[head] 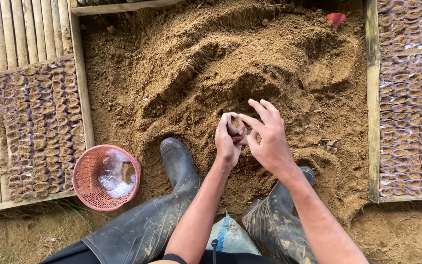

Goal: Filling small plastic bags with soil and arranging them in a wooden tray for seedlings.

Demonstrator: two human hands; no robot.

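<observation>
Bamboo slats [20, 29] ran along the far left, and on them sat a wooden tray [86, 112] packed with rows of small bags already filled with soil. Just right of it stood a pink plastic basket [86, 188] holding crumpled clear bags. Two muddy rubber boots, one [179, 164] beside the basket and the other [279, 215] further right, were planted at the foot of a big heap of loose brown soil [211, 58]. Above the boots, the left hand [226, 143] was clenched around a small clear bag [234, 125], held upright in front of the heap with soil showing at its mouth. The right hand [268, 141] was half open, thumb and forefinger at the bag's rim, the other fingers spread loose and gripping nothing. By the look of it, the step in hand was the filling and pressing down of soil in this one bag; how full it was could not be told. The next move would likely call for a firm, level top and a steady upright hold so nothing spilled. A small red funnel [336, 19] lay on the heap at the upper right, and another tray [373, 98] of filled bags lined the right edge.
</observation>
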